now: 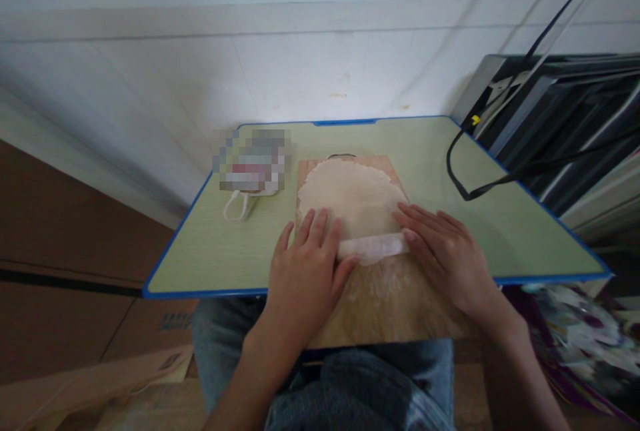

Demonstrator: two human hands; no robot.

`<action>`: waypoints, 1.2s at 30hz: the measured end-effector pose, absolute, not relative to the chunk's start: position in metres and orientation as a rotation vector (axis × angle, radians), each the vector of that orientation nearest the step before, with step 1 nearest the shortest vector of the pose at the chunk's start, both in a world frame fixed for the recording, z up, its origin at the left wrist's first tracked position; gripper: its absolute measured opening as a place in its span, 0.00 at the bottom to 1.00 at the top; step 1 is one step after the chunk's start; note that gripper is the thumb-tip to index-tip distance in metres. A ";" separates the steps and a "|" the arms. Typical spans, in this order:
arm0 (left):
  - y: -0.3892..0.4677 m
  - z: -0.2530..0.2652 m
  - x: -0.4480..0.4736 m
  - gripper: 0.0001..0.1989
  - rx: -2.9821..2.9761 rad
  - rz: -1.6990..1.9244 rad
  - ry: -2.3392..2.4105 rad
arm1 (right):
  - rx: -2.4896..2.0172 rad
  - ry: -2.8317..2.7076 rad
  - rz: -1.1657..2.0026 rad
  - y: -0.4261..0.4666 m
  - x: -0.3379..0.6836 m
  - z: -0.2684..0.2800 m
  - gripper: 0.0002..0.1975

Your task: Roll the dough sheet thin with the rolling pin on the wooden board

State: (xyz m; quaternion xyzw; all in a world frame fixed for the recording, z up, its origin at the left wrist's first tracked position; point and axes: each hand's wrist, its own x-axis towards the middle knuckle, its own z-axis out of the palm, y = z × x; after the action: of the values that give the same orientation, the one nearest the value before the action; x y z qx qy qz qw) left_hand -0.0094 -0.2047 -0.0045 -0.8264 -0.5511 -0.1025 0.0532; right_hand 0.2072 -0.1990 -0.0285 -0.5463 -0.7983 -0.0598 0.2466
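Note:
A wide, thin sheet of pale dough [350, 194] with an uneven edge lies on a wooden board [380, 314]. Across its near edge runs a whitish rolling pin [373, 246], its ends hidden beneath my hands. My left hand [307, 267] lies over the left end, fingers stretched and spread, thumb along the near side. Over the right end, my right hand [447, 257] rests flat with its fingers extended toward the dough. Streaks of flour [377, 284] mark the board just in front of the pin.
The board sits on a green table [255, 251] with a blue edge, overhanging its front. A blurred-out item [255, 164] with a white loop stands at left. A black cable [463, 194] hangs over the right side, near dark stacked panels [565, 111]. A white wall [320, 64] is behind.

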 end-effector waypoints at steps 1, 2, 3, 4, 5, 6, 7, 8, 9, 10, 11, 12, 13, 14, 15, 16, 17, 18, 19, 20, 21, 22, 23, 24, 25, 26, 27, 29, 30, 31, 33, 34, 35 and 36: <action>-0.200 -0.004 -0.010 0.23 -2.526 -0.307 -1.674 | -1.492 -2.182 -0.159 -0.194 0.207 -0.027 0.19; -0.194 -0.003 -0.011 0.22 -2.540 -0.307 -1.669 | -1.495 -2.187 -0.162 -0.189 0.206 -0.025 0.19; -0.188 -0.002 -0.012 0.22 -2.550 -0.314 -1.660 | -1.502 -2.191 -0.170 -0.184 0.205 -0.024 0.19; -0.183 -0.002 -0.012 0.21 -2.557 -0.326 -1.647 | -1.512 -2.195 -0.180 -0.179 0.204 -0.023 0.19; -0.178 -0.002 -0.013 0.21 -2.559 -0.340 -1.633 | -1.523 -2.197 -0.190 -0.175 0.203 -0.022 0.19; -0.174 -0.002 -0.014 0.21 -2.556 -0.353 -1.623 | -1.534 -2.196 -0.200 -0.172 0.202 -0.022 0.19; -0.170 -0.001 -0.015 0.22 -2.552 -0.362 -1.617 | -1.542 -2.197 -0.207 -0.169 0.201 -0.022 0.19; -0.168 -0.002 -0.015 0.22 -2.549 -0.367 -1.616 | -1.546 -2.199 -0.215 -0.168 0.201 -0.022 0.20; -0.168 -0.002 -0.015 0.22 -2.545 -0.371 -1.622 | -1.549 -2.201 -0.222 -0.167 0.200 -0.022 0.20; -0.168 -0.002 -0.014 0.22 -2.542 -0.372 -1.631 | -1.552 -2.199 -0.228 -0.168 0.200 -0.023 0.20; -0.170 -0.002 -0.013 0.22 -2.538 -0.373 -1.643 | -1.553 -2.194 -0.231 -0.170 0.200 -0.023 0.20; -0.173 -0.002 -0.013 0.22 -2.534 -0.372 -1.652 | -1.550 -2.190 -0.227 -0.174 0.200 -0.023 0.20; -0.177 -0.003 -0.012 0.23 -2.531 -0.370 -1.659 | -1.545 -2.184 -0.218 -0.178 0.200 -0.024 0.20; -0.183 -0.004 -0.011 0.23 -2.525 -0.367 -1.666 | -1.533 -2.177 -0.204 -0.184 0.200 -0.024 0.20; -0.189 -0.005 -0.010 0.23 -2.520 -0.364 -1.669 | -1.518 -2.171 -0.187 -0.190 0.200 -0.024 0.19; -0.195 -0.006 -0.010 0.24 -2.518 -0.364 -1.669 | -1.501 -2.163 -0.171 -0.196 0.201 -0.025 0.19; -0.202 -0.007 -0.010 0.24 -2.518 -0.370 -1.668 | -1.485 -2.153 -0.157 -0.203 0.201 -0.025 0.19; -0.208 -0.007 -0.010 0.24 -2.521 -0.382 -1.661 | -1.470 -2.143 -0.149 -0.209 0.202 -0.026 0.18; -0.213 -0.008 -0.011 0.24 -2.525 -0.398 -1.653 | -1.459 -2.136 -0.143 -0.215 0.202 -0.026 0.18; -0.218 -0.008 -0.012 0.24 -2.531 -0.414 -1.642 | -1.449 -2.132 -0.138 -0.219 0.203 -0.027 0.18; -0.220 -0.009 -0.012 0.23 -2.536 -0.427 -1.631 | -1.444 -2.130 -0.135 -0.222 0.203 -0.027 0.18; -0.221 -0.008 -0.013 0.23 -2.540 -0.430 -1.625 | -1.439 -2.131 -0.130 -0.223 0.203 -0.027 0.18; -0.220 -0.008 -0.013 0.23 -2.543 -0.426 -1.621 | -1.437 -2.131 -0.123 -0.223 0.203 -0.027 0.18; -0.218 -0.007 -0.013 0.23 -2.544 -0.414 -1.624 | -1.439 -2.133 -0.111 -0.220 0.203 -0.027 0.18; -0.214 -0.006 -0.013 0.23 -2.541 -0.395 -1.635 | -1.447 -2.134 -0.098 -0.217 0.203 -0.026 0.18; -0.208 -0.005 -0.013 0.23 -2.535 -0.372 -1.651 | -1.455 -2.136 -0.085 -0.212 0.203 -0.025 0.18; -0.202 -0.004 -0.013 0.22 -2.532 -0.351 -1.666 | -1.465 -2.142 -0.074 -0.206 0.202 -0.024 0.18; -0.190 -0.001 -0.013 0.22 -2.542 -0.324 -1.681 | -1.482 -2.153 -0.078 -0.193 0.201 -0.021 0.19; -0.184 0.000 -0.013 0.21 -2.552 -0.316 -1.681 | -1.489 -2.161 -0.091 -0.187 0.201 -0.020 0.19; -0.180 0.000 -0.013 0.21 -2.558 -0.313 -1.678 | -1.497 -2.167 -0.107 -0.181 0.200 -0.019 0.19; -0.174 0.001 -0.014 0.21 -2.559 -0.312 -1.677 | -1.512 -2.180 -0.128 -0.174 0.199 -0.017 0.20; -0.173 0.001 -0.014 0.21 -2.552 -0.312 -1.685 | -1.516 -2.185 -0.136 -0.173 0.199 -0.016 0.20; -0.174 0.001 -0.014 0.21 -2.544 -0.316 -1.694 | -1.516 -2.190 -0.139 -0.173 0.199 -0.016 0.20; -0.177 0.001 -0.013 0.21 -2.537 -0.322 -1.702 | -1.513 -2.191 -0.139 -0.175 0.199 -0.017 0.20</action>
State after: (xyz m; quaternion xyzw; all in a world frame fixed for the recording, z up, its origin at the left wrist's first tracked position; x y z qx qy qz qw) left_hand -0.0134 -0.1768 0.0007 -0.8254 -0.5537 -0.1047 0.0346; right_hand 0.1989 -0.1745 -0.0167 -0.5516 -0.7987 -0.0507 0.2353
